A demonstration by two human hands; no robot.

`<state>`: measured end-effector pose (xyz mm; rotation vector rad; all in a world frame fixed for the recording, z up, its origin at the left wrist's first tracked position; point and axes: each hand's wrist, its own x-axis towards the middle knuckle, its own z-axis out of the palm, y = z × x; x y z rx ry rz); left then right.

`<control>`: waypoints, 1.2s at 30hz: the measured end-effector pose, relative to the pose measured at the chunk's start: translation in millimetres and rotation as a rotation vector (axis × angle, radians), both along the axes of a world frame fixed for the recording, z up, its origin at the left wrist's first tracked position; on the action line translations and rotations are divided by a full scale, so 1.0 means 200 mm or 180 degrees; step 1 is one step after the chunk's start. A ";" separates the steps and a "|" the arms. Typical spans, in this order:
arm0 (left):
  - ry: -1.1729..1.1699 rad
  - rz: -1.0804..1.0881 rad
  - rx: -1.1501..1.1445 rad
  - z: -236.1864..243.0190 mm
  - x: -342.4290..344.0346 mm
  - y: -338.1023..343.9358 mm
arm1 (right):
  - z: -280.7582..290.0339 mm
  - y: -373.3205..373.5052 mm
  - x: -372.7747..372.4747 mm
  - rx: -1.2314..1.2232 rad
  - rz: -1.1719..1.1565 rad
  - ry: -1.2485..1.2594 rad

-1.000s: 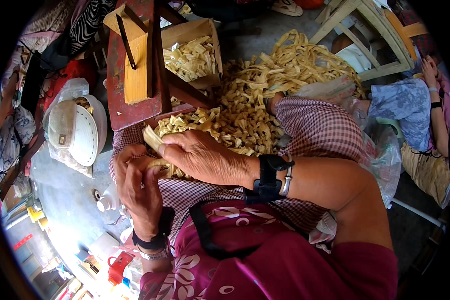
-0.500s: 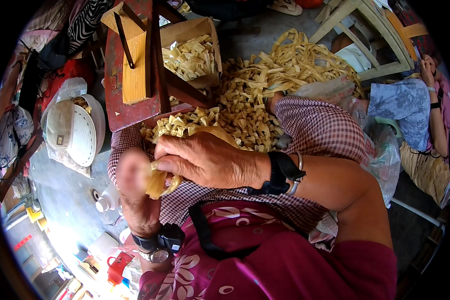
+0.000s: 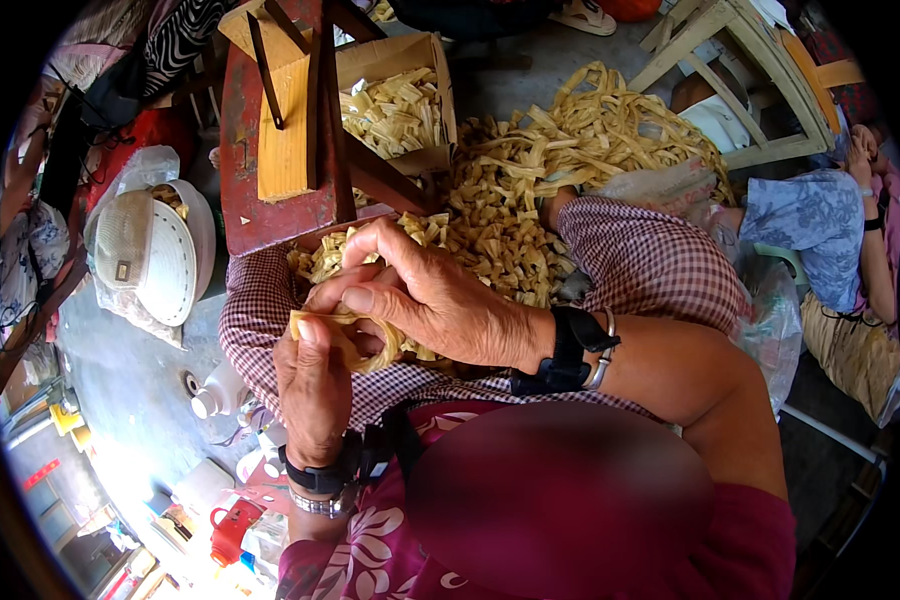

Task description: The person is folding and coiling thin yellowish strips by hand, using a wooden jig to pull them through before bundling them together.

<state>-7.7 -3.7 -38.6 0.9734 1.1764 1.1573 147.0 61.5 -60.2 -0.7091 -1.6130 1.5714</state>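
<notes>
The left hand (image 3: pixel 312 395) is closed, thumb pressing a looped yellow strip (image 3: pixel 393 343) against its bent fingers; the right hand (image 3: pixel 440 300) meets it from the other side, forefinger arched above the thumb with a gap between them, the remaining fingers partly hidden, so I cannot tell whether it grips too; the strip sits between both hands, above the lap, at the near edge of the pile of folded strips (image 3: pixel 505 240); beyond, the red wooden bench (image 3: pixel 240 160) ends near the fingers, a cardboard box (image 3: pixel 395 62) beside it; checked trouser legs (image 3: pixel 660 255) bound the pile; leftward, concrete floor (image 3: pixel 130 370) opens out between the white hat (image 3: pixel 165 265) and white plastic bottle (image 3: pixel 220 390).
</notes>
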 end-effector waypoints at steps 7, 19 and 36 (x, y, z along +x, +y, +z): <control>-0.2117 0.0020 -0.0486 0.01 -0.02 0.01 | -0.04 0.06 0.06 0.0357 -0.0129 -0.0489; -0.1894 0.0192 -0.0115 -0.02 -0.17 0.01 | -0.06 0.09 0.06 -0.0802 0.1240 -0.0918; -0.1705 0.0490 -0.0501 -0.03 -0.08 0.04 | 0.05 0.11 0.07 0.0906 0.0466 -0.1055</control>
